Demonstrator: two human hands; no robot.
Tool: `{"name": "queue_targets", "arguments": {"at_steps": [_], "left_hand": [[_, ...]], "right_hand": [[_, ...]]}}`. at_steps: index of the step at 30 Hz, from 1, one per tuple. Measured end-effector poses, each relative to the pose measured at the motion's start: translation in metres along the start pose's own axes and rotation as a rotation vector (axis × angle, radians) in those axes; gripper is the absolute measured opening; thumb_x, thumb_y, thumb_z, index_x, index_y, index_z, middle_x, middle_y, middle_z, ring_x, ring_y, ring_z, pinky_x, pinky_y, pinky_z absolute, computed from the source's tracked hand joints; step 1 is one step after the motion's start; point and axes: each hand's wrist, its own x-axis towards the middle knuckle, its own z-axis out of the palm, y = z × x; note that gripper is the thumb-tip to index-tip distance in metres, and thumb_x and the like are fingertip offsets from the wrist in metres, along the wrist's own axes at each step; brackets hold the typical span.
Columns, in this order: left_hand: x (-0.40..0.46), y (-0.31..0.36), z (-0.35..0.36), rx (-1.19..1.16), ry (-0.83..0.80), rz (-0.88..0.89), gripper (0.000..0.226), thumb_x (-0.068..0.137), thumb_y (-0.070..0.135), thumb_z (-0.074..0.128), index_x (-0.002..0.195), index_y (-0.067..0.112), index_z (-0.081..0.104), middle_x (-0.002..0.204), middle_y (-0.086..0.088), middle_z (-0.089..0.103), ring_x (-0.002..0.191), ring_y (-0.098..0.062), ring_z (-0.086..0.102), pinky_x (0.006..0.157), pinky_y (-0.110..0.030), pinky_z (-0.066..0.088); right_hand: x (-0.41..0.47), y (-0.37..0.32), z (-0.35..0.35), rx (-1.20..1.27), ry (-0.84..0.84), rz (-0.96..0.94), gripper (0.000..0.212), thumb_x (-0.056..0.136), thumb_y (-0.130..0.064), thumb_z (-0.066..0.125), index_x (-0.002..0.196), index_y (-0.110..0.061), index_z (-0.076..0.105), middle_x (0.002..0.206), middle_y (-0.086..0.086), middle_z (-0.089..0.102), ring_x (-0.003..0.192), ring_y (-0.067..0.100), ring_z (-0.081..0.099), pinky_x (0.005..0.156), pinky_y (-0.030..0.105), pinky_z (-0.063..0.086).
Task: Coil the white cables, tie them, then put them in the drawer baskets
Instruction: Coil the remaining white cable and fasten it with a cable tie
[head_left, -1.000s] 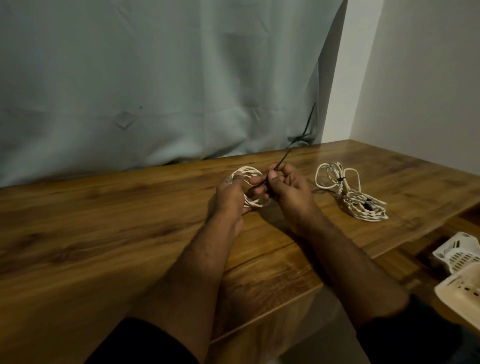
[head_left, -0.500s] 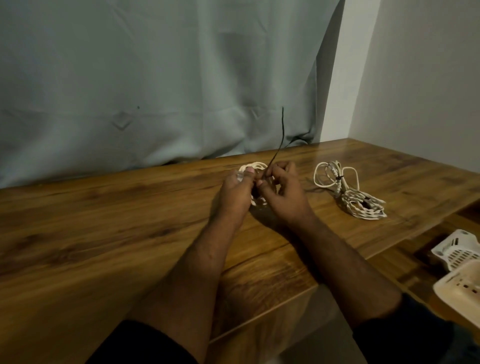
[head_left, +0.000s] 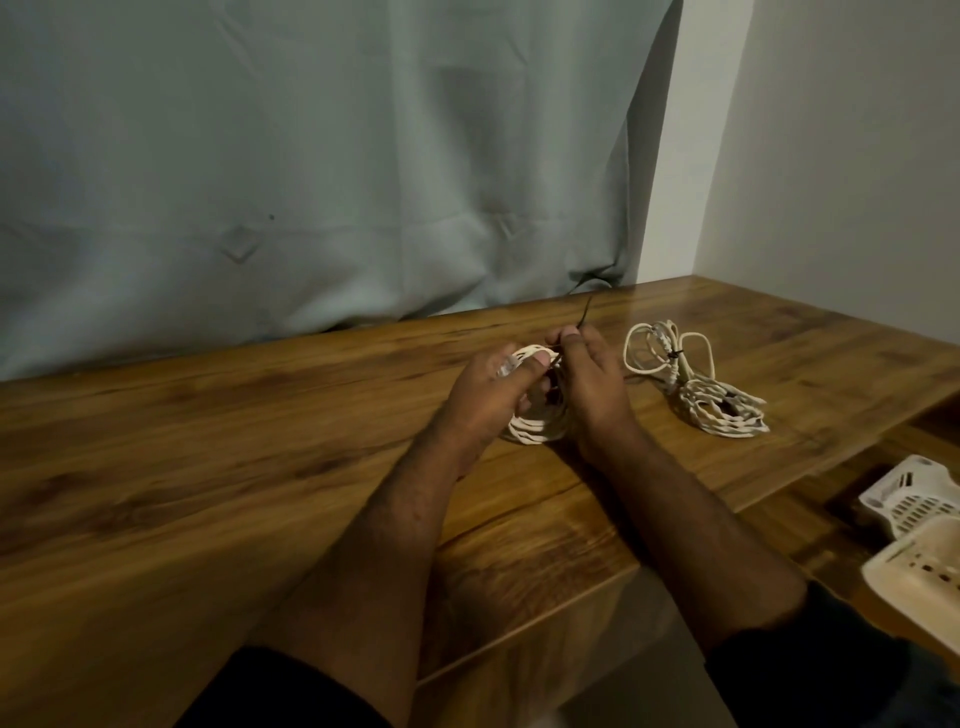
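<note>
Grey-green curtain (head_left: 311, 156) behind wooden table (head_left: 208, 467)

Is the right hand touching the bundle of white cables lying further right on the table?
Apart. The head view shows bare wood between the right hand and the tied cable bundle; that hand pinches a black tie.

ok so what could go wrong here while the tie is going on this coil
The right hand only pinches the thin black tie at its fingertips, so it may slip before cinching. The left hand holds one side of the coil, so its lower loops could spread. The tied cables lie near the table edge.
</note>
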Motion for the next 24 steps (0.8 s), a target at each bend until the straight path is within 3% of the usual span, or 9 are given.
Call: {"name": "queue_targets", "arguments": {"at_steps": [2,5,9,12,16,20,24], "left_hand": [[-0.002,0.001,0.0,0.098,0.061,0.069,0.013,0.096,0.04,0.067,0.1,0.028,0.071,0.098,0.0,0.076,0.098,-0.022,0.073,0.097,-0.049,0.057],[0.002,-0.005,-0.004,0.528,0.095,0.319,0.039,0.094,0.049,0.058,0.108,0.014,0.069,0.109,-0.004,0.064,0.107,-0.026,0.061,0.093,-0.049,0.052],[0.004,-0.004,-0.007,0.869,0.147,0.53,0.032,0.096,0.042,0.063,0.109,0.012,0.065,0.119,-0.007,0.052,0.113,-0.024,0.044,0.089,-0.046,0.048],[-0.002,0.0,-0.01,0.878,0.145,0.55,0.031,0.094,0.039,0.067,0.119,0.02,0.067,0.128,-0.005,0.049,0.122,-0.024,0.041,0.094,-0.046,0.048],[-0.004,0.002,-0.014,0.837,0.097,0.515,0.033,0.094,0.035,0.071,0.126,0.03,0.067,0.134,0.0,0.045,0.129,-0.022,0.032,0.102,-0.042,0.041],[-0.006,0.005,-0.011,0.842,0.066,0.501,0.034,0.093,0.033,0.071,0.127,0.029,0.066,0.135,0.001,0.041,0.128,-0.018,0.029,0.104,-0.039,0.038],[-0.006,0.004,-0.01,0.961,0.1,0.573,0.036,0.095,0.033,0.07,0.13,0.028,0.063,0.131,0.001,0.04,0.122,-0.018,0.032,0.098,-0.044,0.046]], "right_hand": [[0.001,0.002,0.0,-0.026,0.003,-0.05,0.023,0.108,-0.019,0.047,0.091,-0.013,0.062,0.077,0.009,0.064,0.063,0.015,0.06,0.058,0.029,0.05],[0.002,-0.001,0.0,0.04,-0.008,0.003,0.026,0.108,-0.017,0.047,0.086,-0.014,0.061,0.061,0.004,0.059,0.046,0.011,0.05,0.044,0.023,0.041],[-0.002,-0.006,0.001,0.217,-0.116,0.183,0.021,0.104,-0.016,0.049,0.089,-0.01,0.064,0.053,0.005,0.054,0.043,0.015,0.045,0.049,0.025,0.038],[-0.005,-0.007,-0.001,0.255,-0.223,0.282,0.021,0.103,-0.023,0.05,0.092,-0.013,0.064,0.058,0.004,0.05,0.047,0.013,0.044,0.049,0.024,0.04],[-0.011,-0.014,-0.004,0.289,-0.362,0.285,0.026,0.106,-0.025,0.047,0.117,-0.009,0.065,0.068,0.003,0.056,0.052,0.008,0.05,0.049,0.022,0.044],[-0.015,-0.02,-0.01,0.287,-0.454,0.31,0.023,0.107,-0.025,0.045,0.114,-0.017,0.065,0.074,-0.001,0.067,0.057,0.006,0.062,0.051,0.023,0.048],[-0.011,-0.016,-0.012,0.314,-0.476,0.318,0.036,0.106,-0.028,0.048,0.129,-0.003,0.057,0.088,0.009,0.069,0.073,0.017,0.068,0.065,0.033,0.051]]}}
